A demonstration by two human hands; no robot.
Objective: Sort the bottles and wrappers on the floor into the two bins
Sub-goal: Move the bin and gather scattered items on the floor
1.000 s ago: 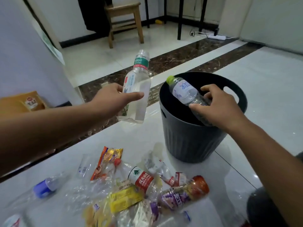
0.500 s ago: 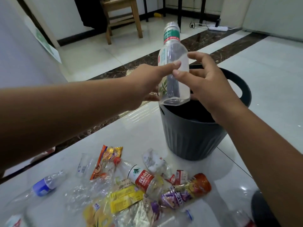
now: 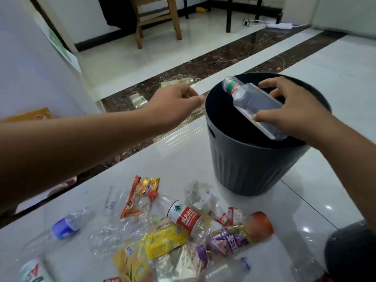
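My right hand [image 3: 293,110] grips a clear square bottle [image 3: 252,104] with a green and red neck band, held tilted over the mouth of the dark grey bin [image 3: 250,165]. My left hand [image 3: 175,104] hovers just left of the bin's rim, fingers curled with nothing in it. On the white floor in front lies a pile of rubbish: a red-labelled bottle [image 3: 183,216], a purple and orange bottle [image 3: 242,235], a blue-capped bottle [image 3: 67,224], an orange snack wrapper [image 3: 140,192], a yellow wrapper [image 3: 164,241] and clear plastic wrappers [image 3: 118,231].
A wooden chair [image 3: 156,19] and dark table legs [image 3: 228,15] stand at the back, with a power strip [image 3: 280,25] on the floor. A white panel [image 3: 30,64] rises at the left. A brown marble strip [image 3: 213,66] crosses the floor behind the bin.
The clear bottle passed from my left hand to my right hand, which has lowered and tilted it over the bin. My left hand has drawn back to the left, fingers curled.
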